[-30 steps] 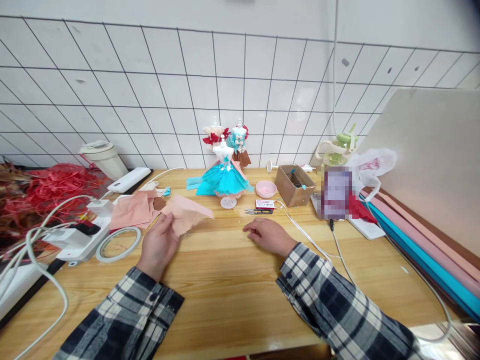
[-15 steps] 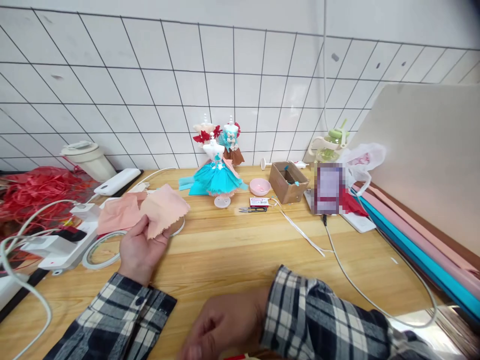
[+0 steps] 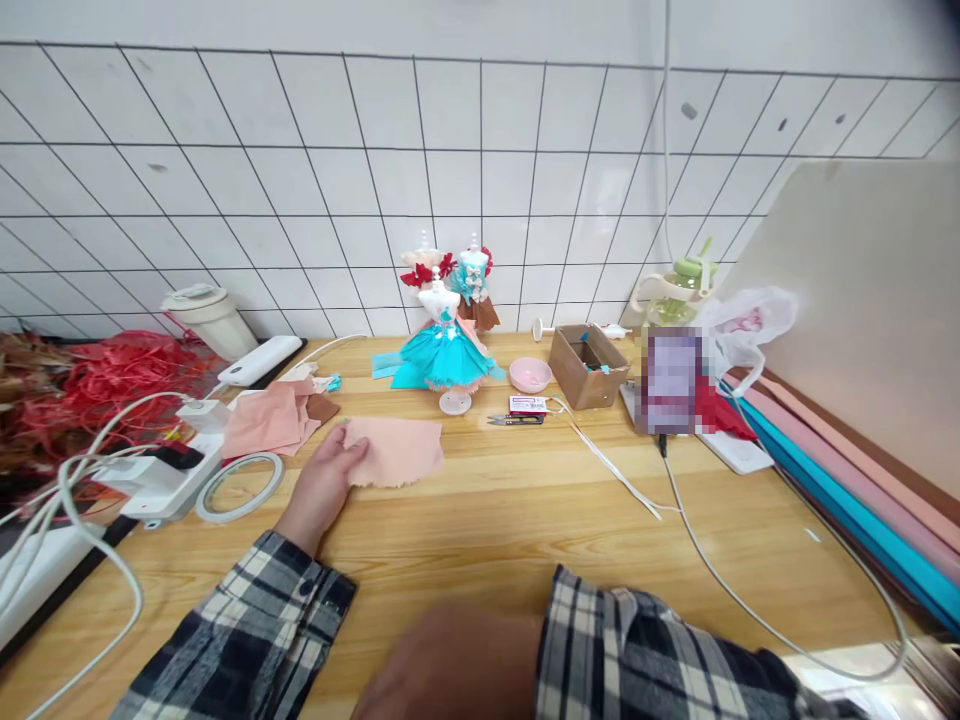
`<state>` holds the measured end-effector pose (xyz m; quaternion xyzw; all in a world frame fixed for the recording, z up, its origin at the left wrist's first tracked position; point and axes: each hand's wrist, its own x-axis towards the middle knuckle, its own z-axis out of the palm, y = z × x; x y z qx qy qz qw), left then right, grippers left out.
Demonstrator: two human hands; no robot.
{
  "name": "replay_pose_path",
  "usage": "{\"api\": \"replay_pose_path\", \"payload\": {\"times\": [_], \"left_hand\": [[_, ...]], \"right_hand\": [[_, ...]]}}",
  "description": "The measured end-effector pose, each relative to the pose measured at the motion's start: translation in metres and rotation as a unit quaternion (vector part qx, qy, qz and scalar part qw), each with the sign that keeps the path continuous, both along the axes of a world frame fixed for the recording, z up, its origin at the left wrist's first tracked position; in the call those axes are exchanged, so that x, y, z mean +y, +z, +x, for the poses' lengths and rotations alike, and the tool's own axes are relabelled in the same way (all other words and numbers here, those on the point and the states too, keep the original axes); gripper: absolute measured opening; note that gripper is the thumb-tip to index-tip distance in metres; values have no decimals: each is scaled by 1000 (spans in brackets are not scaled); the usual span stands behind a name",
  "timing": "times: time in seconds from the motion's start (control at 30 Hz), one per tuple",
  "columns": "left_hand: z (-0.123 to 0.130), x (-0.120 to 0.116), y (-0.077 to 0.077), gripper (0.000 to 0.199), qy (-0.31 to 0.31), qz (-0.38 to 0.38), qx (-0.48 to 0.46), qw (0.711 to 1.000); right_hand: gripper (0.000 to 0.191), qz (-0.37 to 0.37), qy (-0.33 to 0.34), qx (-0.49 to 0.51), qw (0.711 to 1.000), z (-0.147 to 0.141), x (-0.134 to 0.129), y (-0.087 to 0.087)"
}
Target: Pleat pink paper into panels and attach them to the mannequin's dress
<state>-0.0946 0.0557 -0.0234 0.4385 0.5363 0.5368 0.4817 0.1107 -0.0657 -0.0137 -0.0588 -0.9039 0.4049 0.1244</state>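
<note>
My left hand point(image 3: 321, 492) is closed on the left end of a peach piece of fabric point(image 3: 397, 452) with a jagged lower edge, the thumb lying on top. Left of it lie more peach fabric pieces point(image 3: 266, 418) beside a white ring-shaped roll of tape point(image 3: 240, 488). My right hand point(image 3: 450, 660) is smeared by motion at the bottom edge, its fingers out of sight. Behind the fabric stands a small dress form point(image 3: 442, 345) in a turquoise skirt, with two more dressed forms at its back.
Thread snips point(image 3: 516, 421) lie by a small box point(image 3: 527, 404), near a pink bowl point(image 3: 530, 375) and a cardboard box point(image 3: 589, 367). A power strip point(image 3: 176, 490) with white cables is at left. A phone point(image 3: 670, 380) with a cable and fabric rolls point(image 3: 847, 480) are at right.
My left hand has moved the peach fabric to the right, off the other pieces, and it now spreads out flatter over the table. My right hand has moved and blurred. The view has shifted slightly.
</note>
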Motion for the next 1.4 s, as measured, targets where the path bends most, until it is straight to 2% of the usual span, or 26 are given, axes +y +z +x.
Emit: {"api": "replay_pose_path", "payload": {"times": [0.03, 0.1, 0.17, 0.27, 0.33, 0.4, 0.5, 0.57, 0.67, 0.8, 0.87, 0.97, 1.1, 1.23, 1.33, 1.4], "left_hand": [[1, -1, -2, 42, -17, 12, 95, 995], [3, -1, -5, 49, -22, 53, 285, 957], [6, -3, -4, 54, 9, 112, 427, 897], [8, -10, 4, 59, 58, 202, 526, 824], [10, -18, 12, 55, 71, 241, 537, 805], [15, -28, 20, 46, 62, 265, 543, 794], [27, -42, 29, 37, 33, 295, 547, 783], [37, -47, 34, 32, 3, 318, 542, 778], [48, -47, 36, 24, -56, 311, 551, 772], [48, -33, 29, 30, -75, 179, 630, 752], [46, -27, 23, 36, -93, 125, 656, 738], [45, -26, 15, 43, -145, 137, 660, 724], [41, -29, 13, 33, -235, 201, 637, 706], [33, -25, 16, 37, -265, 234, 608, 711], [38, -20, 18, 30, -250, 272, 583, 724], [49, -20, 18, 24, -241, 285, 582, 722]], "right_hand": [[25, 16, -41, 9, 999, 8, 8, 3], [29, 77, -233, 56, 968, 31, 33, 11], [30, 112, -398, 85, 906, 64, 58, 18], [33, 103, -591, 67, 797, 127, 78, 15], [35, 87, -662, 23, 744, 169, 75, 4], [35, 89, -700, -17, 708, 204, 62, -11], [34, 86, -724, -62, 682, 235, 39, -25], [34, 94, -717, -77, 686, 239, 27, -23], [31, 105, -659, -90, 739, 226, 21, -3], [27, 144, -586, -91, 792, 185, 36, 31], [25, 172, -522, -93, 830, 158, 51, 39], [25, 202, -434, -86, 874, 118, 79, 33], [28, 226, -376, -43, 897, 81, 106, 5], [21, 250, -334, -76, 906, 72, 107, -12], [19, 255, -334, -104, 901, 72, 101, -14], [19, 255, -340, -117, 898, 71, 98, -14]]}}
